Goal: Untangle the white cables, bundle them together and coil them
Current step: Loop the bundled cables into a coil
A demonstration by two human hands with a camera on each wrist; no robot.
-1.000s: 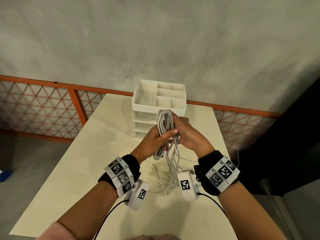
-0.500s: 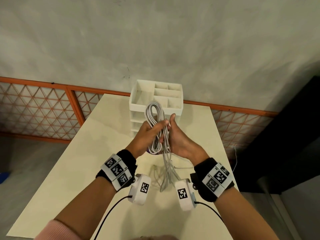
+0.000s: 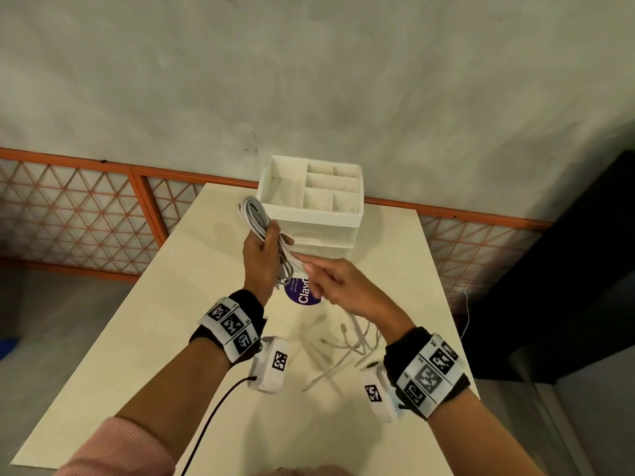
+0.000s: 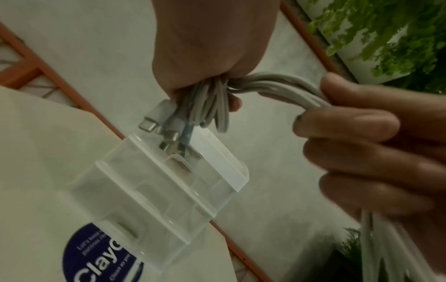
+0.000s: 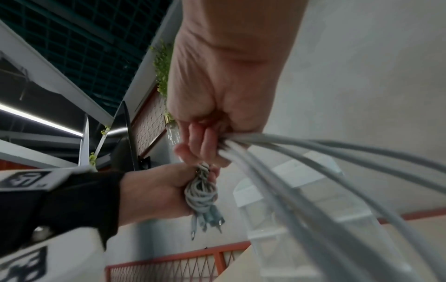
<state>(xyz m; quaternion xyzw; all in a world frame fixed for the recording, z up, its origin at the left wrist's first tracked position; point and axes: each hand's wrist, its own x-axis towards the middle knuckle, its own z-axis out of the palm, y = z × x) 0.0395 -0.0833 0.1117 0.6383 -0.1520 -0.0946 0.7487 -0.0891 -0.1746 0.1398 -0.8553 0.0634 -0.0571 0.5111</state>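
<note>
Cables (image 3: pixel 256 218) are clamped in the left hand (image 3: pixel 263 255) as an anchor for the loops, while trailing strands get pinched by the right hand (image 3: pixel 338 286) so they're kept taut, probably for wrapping.

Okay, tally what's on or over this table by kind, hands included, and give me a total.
Hands: 2, left hand and right hand
White cable bundle: 1
White drawer organizer: 1
Purple round sticker: 1
Total: 5
</note>
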